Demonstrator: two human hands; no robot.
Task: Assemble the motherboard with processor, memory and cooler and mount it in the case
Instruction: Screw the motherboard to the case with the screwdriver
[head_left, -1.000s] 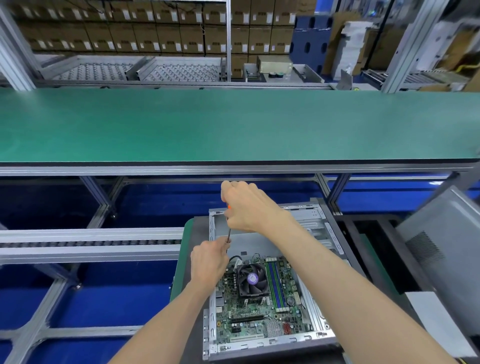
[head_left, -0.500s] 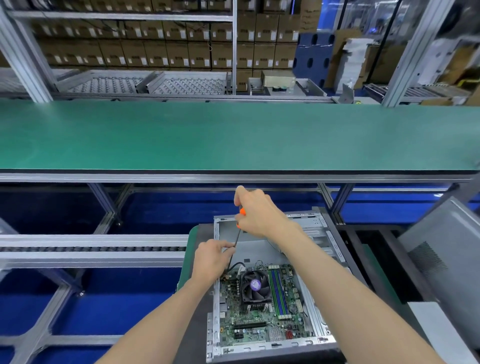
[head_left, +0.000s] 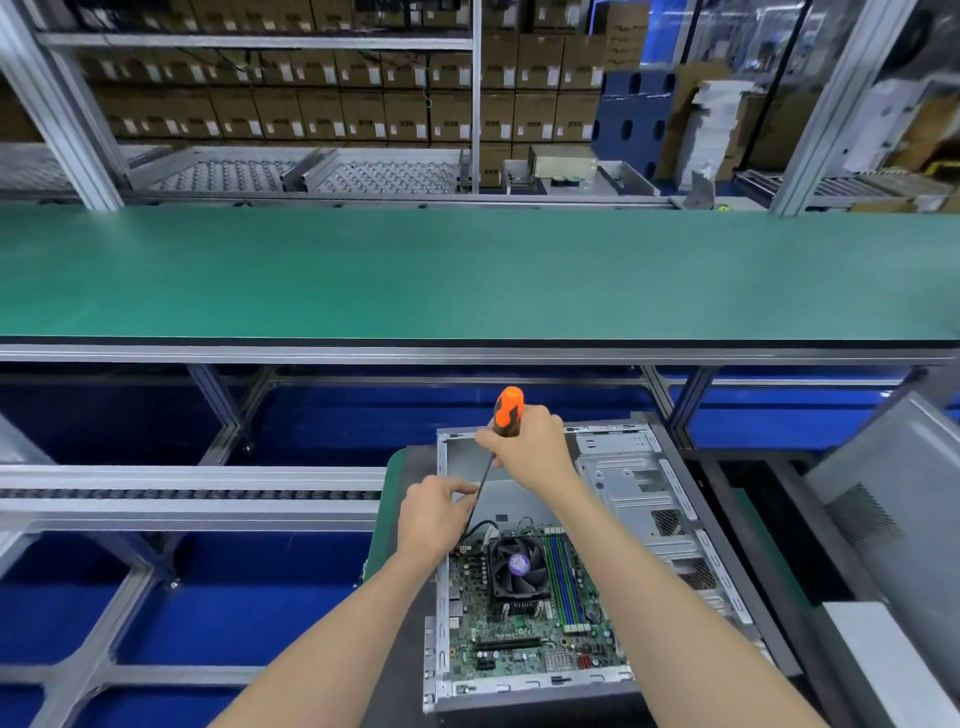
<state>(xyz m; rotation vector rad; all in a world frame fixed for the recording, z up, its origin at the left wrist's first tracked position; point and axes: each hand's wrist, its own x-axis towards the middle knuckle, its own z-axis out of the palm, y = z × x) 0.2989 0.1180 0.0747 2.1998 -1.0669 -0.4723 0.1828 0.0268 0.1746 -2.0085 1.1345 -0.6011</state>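
An open silver case (head_left: 631, 470) lies flat low in the view. Inside it sits the green motherboard (head_left: 498, 636) with a black fan cooler (head_left: 517, 569) and memory sticks (head_left: 563, 579) fitted. My right hand (head_left: 532, 449) grips the orange-and-black handle of a screwdriver (head_left: 506, 410), which stands tilted with its shaft running down toward the board's far left corner. My left hand (head_left: 431, 512) pinches the lower part of the shaft just above that corner. The tip is hidden behind my left hand.
A long green conveyor belt (head_left: 467, 270) runs across the view beyond the case. A roller track (head_left: 182, 493) lies to the left. A grey case side panel (head_left: 893, 493) leans at the right. Shelves of cardboard boxes (head_left: 322, 104) fill the background.
My right hand has slid down the screwdriver, so the orange handle top now shows above it. The view has tilted slightly, so case and hands sit lower in frame. My left hand stays at the shaft.
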